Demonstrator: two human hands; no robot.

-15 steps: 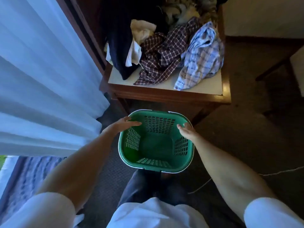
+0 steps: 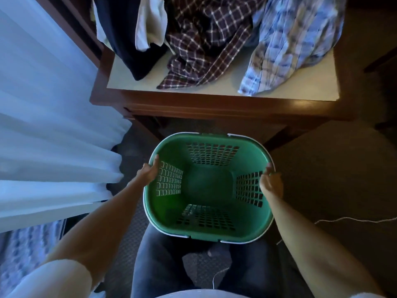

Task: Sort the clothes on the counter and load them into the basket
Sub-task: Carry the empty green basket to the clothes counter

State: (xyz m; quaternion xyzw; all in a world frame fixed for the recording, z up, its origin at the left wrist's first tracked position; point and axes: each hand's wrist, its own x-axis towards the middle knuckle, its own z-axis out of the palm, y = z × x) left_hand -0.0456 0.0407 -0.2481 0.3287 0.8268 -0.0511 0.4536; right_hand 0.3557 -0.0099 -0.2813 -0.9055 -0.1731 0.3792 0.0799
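An empty green basket (image 2: 206,232) with slotted walls sits low in front of the counter (image 2: 214,104). My left hand (image 2: 149,173) grips its left rim, thumb inside. My right hand (image 2: 271,182) grips the right rim. On the counter lie a dark navy garment (image 2: 126,39), a white cloth (image 2: 150,24), a maroon plaid shirt (image 2: 202,46) and a light blue plaid shirt (image 2: 294,39), all crumpled together.
A white curtain (image 2: 49,125) hangs close on the left, beside the counter and basket. Dark carpet (image 2: 333,179) spreads to the right, with a thin white cord (image 2: 354,220) lying across it. My legs in dark trousers (image 2: 163,263) are below the basket.
Both hands have closed round the basket's rims, where before they only reached the rim. The view has come closer to the counter and basket.
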